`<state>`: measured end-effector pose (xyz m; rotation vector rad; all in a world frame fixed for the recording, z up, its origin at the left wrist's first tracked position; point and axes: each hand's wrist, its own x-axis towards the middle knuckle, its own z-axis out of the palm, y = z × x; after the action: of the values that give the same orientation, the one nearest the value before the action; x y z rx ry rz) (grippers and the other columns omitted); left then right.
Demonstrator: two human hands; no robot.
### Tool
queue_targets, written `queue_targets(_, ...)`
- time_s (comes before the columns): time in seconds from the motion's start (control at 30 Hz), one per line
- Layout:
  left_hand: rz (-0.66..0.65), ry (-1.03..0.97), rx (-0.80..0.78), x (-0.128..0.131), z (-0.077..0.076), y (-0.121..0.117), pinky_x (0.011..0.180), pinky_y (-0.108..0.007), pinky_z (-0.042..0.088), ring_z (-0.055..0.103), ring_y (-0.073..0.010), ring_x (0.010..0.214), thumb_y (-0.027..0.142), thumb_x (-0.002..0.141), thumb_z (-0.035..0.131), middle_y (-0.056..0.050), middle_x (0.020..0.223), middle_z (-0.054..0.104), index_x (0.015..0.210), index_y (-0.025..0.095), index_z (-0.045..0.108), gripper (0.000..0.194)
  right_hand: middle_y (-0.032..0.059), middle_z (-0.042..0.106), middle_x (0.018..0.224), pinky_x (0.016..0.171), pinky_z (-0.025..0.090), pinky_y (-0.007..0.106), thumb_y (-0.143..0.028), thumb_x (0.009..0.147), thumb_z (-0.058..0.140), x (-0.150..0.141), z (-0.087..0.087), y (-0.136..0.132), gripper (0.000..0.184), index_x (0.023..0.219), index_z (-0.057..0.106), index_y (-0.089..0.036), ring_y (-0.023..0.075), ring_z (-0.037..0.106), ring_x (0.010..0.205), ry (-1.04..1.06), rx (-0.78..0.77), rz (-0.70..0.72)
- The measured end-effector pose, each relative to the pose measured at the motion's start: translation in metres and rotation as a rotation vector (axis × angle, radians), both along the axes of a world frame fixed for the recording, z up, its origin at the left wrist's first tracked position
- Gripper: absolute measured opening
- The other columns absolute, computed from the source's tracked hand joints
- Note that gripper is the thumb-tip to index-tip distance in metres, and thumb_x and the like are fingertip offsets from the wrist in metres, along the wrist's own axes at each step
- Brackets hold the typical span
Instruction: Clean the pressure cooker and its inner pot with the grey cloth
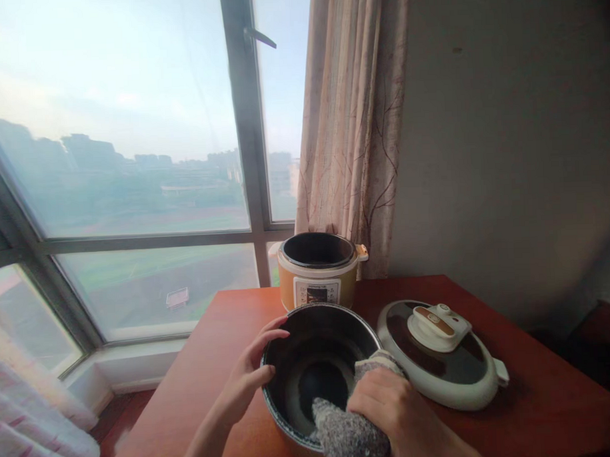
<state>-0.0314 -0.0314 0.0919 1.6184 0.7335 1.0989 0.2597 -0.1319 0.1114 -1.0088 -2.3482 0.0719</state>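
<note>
A dark inner pot (323,381) tilts toward me at the front of the table. My left hand (252,363) grips its left rim, with the thumb and fingers on the edge. In my right hand (386,399) is a grey cloth (345,434), bunched up and hanging over the pot's near right rim into the inside. Right behind the pot stands the body of an electric pressure cooker (316,271), tan and white with a control panel on its front. Its round lid (439,357), white with a dark top and a handle, lies to the right of the pot.
The reddish-brown wooden table (191,392) has its left edge near a large window (134,194). A patterned curtain (354,120) hangs behind the cooker body, and a grey wall (502,148) rises at the right.
</note>
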Motion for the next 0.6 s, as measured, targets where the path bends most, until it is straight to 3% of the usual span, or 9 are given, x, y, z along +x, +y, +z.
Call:
queue_targets(0.2, 0.298, 0.339, 0.380, 0.001, -0.016, -0.022, 0.115, -0.054, 0.036, 0.040, -0.0313, 0.143, 0.036, 0.100, 0.038, -0.008, 0.150, 0.050, 0.111, 0.026, 0.069, 0.034, 0.0006, 0.066, 0.082, 0.073, 0.035, 0.034, -0.041, 0.066, 0.072, -0.010, -0.010, 0.000, 0.028, 0.085, 0.060, -0.024, 0.0203, 0.058, 0.079, 0.016, 0.070, -0.066)
queue_targets(0.3, 0.328, 0.579, 0.622, 0.006, -0.010, -0.047, 0.120, -0.054, 0.030, 0.042, -0.0294, 0.141, 0.027, 0.096, 0.046, -0.008, 0.120, 0.068, 0.095, 0.025, 0.067, 0.022, -0.0002, 0.064, 0.079, 0.072, 0.034, 0.035, -0.043, 0.062, 0.072, -0.013, -0.018, 0.002, 0.030, 0.081, 0.059, -0.024, 0.0197, 0.056, 0.076, 0.060, 0.105, -0.095)
queue_targets(0.4, 0.282, 0.719, 0.901, 0.017, -0.001, -0.074, 0.125, -0.046, 0.019, 0.058, -0.0242, 0.124, 0.019, 0.087, 0.057, -0.002, 0.090, 0.070, 0.090, 0.026, 0.063, 0.010, -0.0004, 0.063, 0.076, 0.070, 0.032, 0.035, -0.048, 0.060, 0.072, -0.016, -0.021, 0.002, 0.033, 0.076, 0.057, -0.023, 0.0190, 0.055, 0.074, 0.042, 0.116, -0.121)
queue_targets(0.5, 0.345, 0.756, 1.138, 0.031, 0.005, -0.091, 0.127, -0.038, 0.012, 0.067, -0.0205, 0.105, 0.011, 0.078, 0.055, -0.001, 0.086, 0.071, 0.097, 0.024, 0.063, 0.023, -0.0007, 0.063, 0.076, 0.069, 0.031, 0.035, -0.053, 0.062, 0.071, -0.020, -0.021, 0.001, 0.036, 0.074, 0.056, -0.023, 0.0184, 0.055, 0.073, 0.002, 0.131, -0.145)
queue_targets(0.6, 0.362, 0.767, 1.244, 0.038, 0.010, -0.094, 0.127, -0.035, 0.011, 0.069, -0.0174, 0.099, 0.004, 0.077, 0.046, 0.000, 0.082, 0.071, 0.099, 0.023, 0.061, 0.033, -0.0010, 0.061, 0.072, 0.066, 0.029, 0.035, -0.056, 0.068, 0.068, -0.024, -0.022, 0.000, 0.036, 0.070, 0.053, -0.023, 0.0184, 0.053, 0.070, 0.023, 0.212, -0.167)
